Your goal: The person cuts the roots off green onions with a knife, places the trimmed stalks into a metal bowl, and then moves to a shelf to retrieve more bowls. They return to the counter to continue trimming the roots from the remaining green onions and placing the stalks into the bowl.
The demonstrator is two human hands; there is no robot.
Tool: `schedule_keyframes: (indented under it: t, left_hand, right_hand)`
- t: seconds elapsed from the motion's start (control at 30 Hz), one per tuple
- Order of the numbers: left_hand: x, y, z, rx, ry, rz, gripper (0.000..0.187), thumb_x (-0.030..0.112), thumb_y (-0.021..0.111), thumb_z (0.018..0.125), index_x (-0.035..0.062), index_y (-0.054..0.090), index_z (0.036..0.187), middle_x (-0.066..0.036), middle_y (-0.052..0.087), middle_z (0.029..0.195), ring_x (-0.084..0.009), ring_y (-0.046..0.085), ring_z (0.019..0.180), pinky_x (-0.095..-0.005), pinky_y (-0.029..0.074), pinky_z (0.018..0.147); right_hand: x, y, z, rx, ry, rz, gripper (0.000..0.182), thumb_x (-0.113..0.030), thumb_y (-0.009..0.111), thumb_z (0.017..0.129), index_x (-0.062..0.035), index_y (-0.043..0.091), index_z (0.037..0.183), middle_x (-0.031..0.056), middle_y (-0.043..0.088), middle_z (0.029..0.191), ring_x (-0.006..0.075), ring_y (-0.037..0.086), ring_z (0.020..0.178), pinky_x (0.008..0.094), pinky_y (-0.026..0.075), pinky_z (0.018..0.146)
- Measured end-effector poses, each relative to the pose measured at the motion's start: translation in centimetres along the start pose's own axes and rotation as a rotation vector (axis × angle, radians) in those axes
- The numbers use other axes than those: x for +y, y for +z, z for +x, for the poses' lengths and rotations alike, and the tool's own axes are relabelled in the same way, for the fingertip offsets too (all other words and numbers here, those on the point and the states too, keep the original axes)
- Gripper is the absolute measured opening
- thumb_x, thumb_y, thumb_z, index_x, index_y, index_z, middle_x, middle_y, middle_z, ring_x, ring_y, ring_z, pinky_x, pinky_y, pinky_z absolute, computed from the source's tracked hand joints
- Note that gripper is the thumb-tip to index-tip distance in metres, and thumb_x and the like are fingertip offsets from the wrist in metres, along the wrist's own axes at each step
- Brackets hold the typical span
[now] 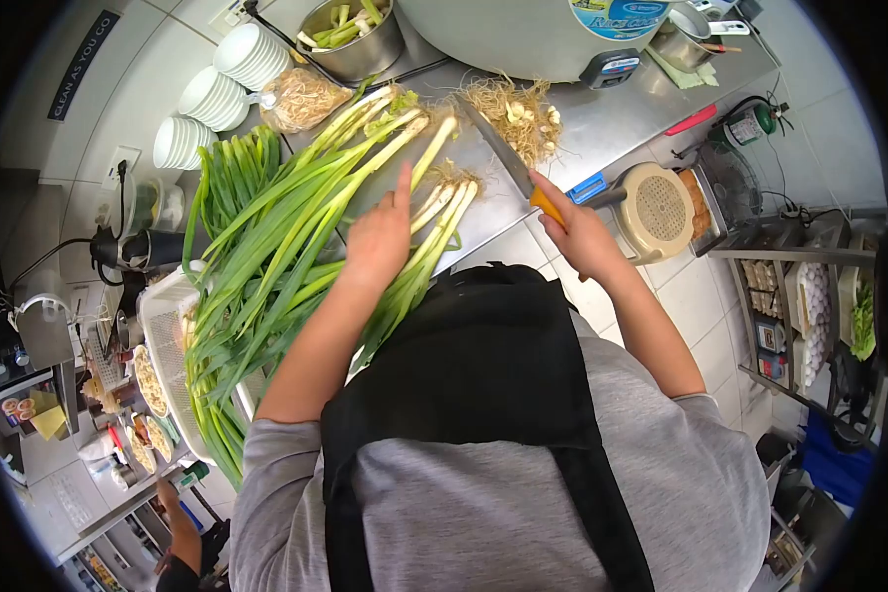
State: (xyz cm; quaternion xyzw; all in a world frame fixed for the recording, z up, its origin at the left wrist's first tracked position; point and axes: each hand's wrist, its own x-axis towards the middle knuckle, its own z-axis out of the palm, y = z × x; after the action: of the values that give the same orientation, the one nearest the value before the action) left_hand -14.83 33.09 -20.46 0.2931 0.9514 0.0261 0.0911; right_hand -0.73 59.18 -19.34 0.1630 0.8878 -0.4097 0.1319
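Leeks sprawl across the tabletop, probably light, floppy-leaved and slippery, best held by their firmer pale stems. Over them, the left hand points its index finger; any pinch is unclear. The right hand wraps the knife's handle.

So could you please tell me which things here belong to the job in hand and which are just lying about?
Apparently in use:
knife, in the right hand
green onions
pile of roots

Apparently just lying about:
stacked white bowls
rice cooker
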Motion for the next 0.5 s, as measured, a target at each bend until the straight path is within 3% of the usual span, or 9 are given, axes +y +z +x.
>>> schedule_keyframes:
  t: [0.07,0.17,0.23,0.37,0.43,0.47,0.5]
  left_hand:
    - [-1.2,-0.8,-0.1,-0.021,0.084,0.253,0.079,0.001,0.057,0.086,0.0154,0.027,0.158,-0.012,0.063,0.115,-0.0299,0.064,0.101,-0.0422,0.056,0.083]
    - [-3.7,-1.7,1.0,0.048,0.13,0.371,0.076,0.002,0.054,0.089,0.0165,0.027,0.159,-0.008,0.062,0.119,-0.0273,0.061,0.102,-0.0401,0.056,0.083]
    - [-4.6,-1.2,1.5,0.096,0.143,0.349,0.073,0.004,0.054,0.09,0.017,0.03,0.158,-0.005,0.061,0.119,-0.0265,0.059,0.105,-0.0394,0.055,0.086]
    - [-4.8,-0.2,1.5,0.316,0.217,0.465,0.066,0.01,0.057,0.092,0.0121,0.036,0.155,-0.01,0.059,0.122,-0.0303,0.059,0.106,-0.0417,0.052,0.093]
    - [-3.1,0.3,1.2,0.399,0.394,0.124,0.071,0.022,0.066,0.09,0.0047,0.036,0.153,-0.016,0.057,0.123,-0.0332,0.06,0.108,-0.0419,0.051,0.095]
    - [-1.6,0.6,0.5,0.397,0.393,0.124,0.071,0.022,0.066,0.09,0.0047,0.036,0.153,-0.016,0.057,0.123,-0.0332,0.06,0.108,-0.0419,0.051,0.095]
    - [0.3,0.9,-0.6,0.238,0.254,-0.018,0.078,0.029,0.071,0.086,0.0022,0.037,0.151,-0.018,0.057,0.123,-0.0349,0.06,0.111,-0.0427,0.051,0.096]
  right_hand:
    - [2.4,1.0,0.1,0.144,-0.217,-0.066,0.064,-0.015,0.053,0.1,-0.0308,0.028,0.157,0.0231,0.07,0.09,0.0388,0.068,0.072,0.0477,0.056,0.072]
    - [2.4,1.2,-0.2,0.219,-0.366,-0.062,0.066,-0.015,0.055,0.099,-0.0318,0.028,0.157,0.0196,0.072,0.099,0.0392,0.068,0.08,0.0481,0.055,0.077]
    - [1.7,1.3,-0.1,0.184,-0.364,-0.115,0.067,-0.015,0.056,0.098,-0.0329,0.029,0.156,0.0179,0.072,0.1,0.0386,0.069,0.082,0.048,0.055,0.077]
    - [0.0,1.1,1.1,0.059,-0.278,-0.395,0.067,-0.017,0.057,0.097,-0.0359,0.03,0.155,0.0168,0.072,0.093,0.0373,0.069,0.08,0.0478,0.055,0.074]
    - [-0.1,1.0,1.6,0.054,-0.257,-0.393,0.066,-0.018,0.058,0.097,-0.036,0.031,0.155,0.0182,0.07,0.087,0.0385,0.068,0.079,0.0488,0.054,0.072]
    - [-0.1,1.0,1.7,0.045,-0.244,-0.398,0.065,-0.02,0.059,0.098,-0.0361,0.031,0.155,0.0196,0.068,0.081,0.0397,0.067,0.077,0.0498,0.053,0.071]
    - [-0.1,1.1,1.8,0.042,-0.246,-0.399,0.065,-0.02,0.059,0.098,-0.0361,0.031,0.155,0.0196,0.068,0.081,0.0397,0.067,0.077,0.0498,0.053,0.071]
